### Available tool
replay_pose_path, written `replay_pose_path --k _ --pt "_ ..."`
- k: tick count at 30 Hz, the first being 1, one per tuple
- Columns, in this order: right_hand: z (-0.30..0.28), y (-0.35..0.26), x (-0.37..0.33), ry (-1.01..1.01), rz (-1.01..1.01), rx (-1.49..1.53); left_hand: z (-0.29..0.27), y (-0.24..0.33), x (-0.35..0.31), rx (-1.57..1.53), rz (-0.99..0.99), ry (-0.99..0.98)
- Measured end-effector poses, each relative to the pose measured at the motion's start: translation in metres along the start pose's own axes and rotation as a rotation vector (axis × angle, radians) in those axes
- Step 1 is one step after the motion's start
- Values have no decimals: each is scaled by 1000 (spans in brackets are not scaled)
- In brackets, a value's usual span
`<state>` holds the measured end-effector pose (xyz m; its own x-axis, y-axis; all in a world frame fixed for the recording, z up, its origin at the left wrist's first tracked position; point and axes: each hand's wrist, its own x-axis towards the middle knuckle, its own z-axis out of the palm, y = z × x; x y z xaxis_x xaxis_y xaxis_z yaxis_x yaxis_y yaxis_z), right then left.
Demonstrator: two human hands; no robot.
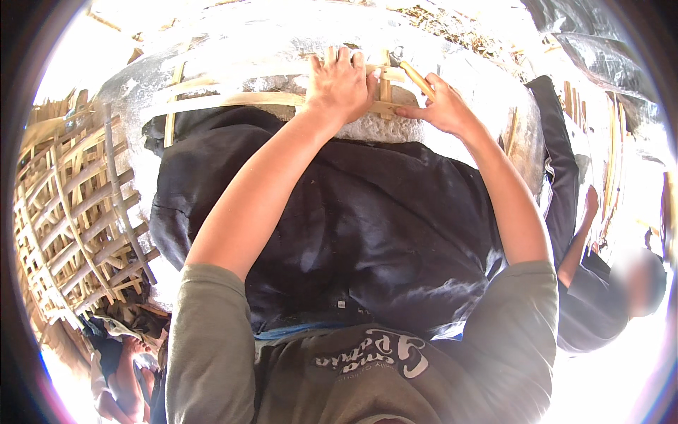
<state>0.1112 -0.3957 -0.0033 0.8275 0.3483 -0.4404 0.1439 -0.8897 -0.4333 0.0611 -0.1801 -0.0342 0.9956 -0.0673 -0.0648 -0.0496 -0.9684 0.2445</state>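
Flat, pale bamboo strips (233,100) cross one another in front of me, lying over a pale, worn surface and the edge of dark cloth across my lap. My left hand (341,85) bears down on the strips near their crossing, its fingers bent over them and its thumb toward the right. Just to the right, my right hand (446,107) grips a smooth tan stick (417,79) between thumb and fingers, tilted up to the left. Whether the stick carries a blade I cannot tell. A short upright strip (385,88) crosses the long ones between my hands.
A woven bamboo lattice (78,219) stands at the left. On the right sits another person in dark clothes (593,304), one arm raised. Part of another person (123,381) shows at the lower left. Dark plastic sheeting (600,56) and scattered shavings (452,28) lie at the far right.
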Motion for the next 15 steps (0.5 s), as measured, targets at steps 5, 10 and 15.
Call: replay_pose_path --k 5,10,15 --pt "-1 -3 -2 -7 -1 9 8 -3 0 -59 0 21" --pt "2 0 -1 4 -2 -16 9 -4 -2 -58 15 -1" --pt "5 0 -8 46 -26 -1 5 -2 -7 -108 17 -66"
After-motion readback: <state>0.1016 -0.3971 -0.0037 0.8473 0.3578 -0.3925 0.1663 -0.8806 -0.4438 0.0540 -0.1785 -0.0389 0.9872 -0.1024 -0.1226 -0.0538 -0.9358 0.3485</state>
